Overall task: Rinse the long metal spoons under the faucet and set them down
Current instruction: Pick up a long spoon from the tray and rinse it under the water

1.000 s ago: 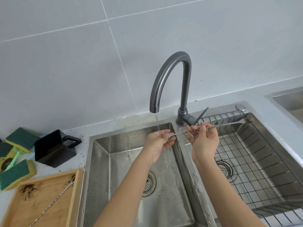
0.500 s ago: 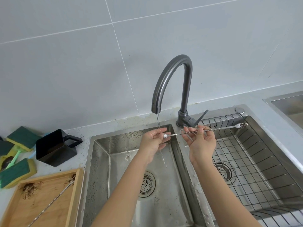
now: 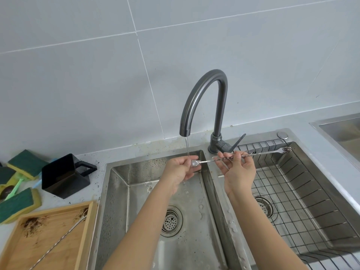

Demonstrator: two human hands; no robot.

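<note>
Spoon (image 3: 241,157) shifted right, bowl now under stream; both hands' grip unchanged.

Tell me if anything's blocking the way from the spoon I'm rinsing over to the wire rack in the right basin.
Nothing visible does. The spoon already reaches over the wire rack, held by the left hand and right hand.

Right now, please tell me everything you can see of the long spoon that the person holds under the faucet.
The long metal spoon is thin and silver, with a twisted stem, a small bowl at one end and a small fork at the other. It lies nearly level across the divider of the sink. The left hand holds the bowl end under the thin water stream; the right hand pinches the stem. The fork end reaches over the wire rack.
</note>
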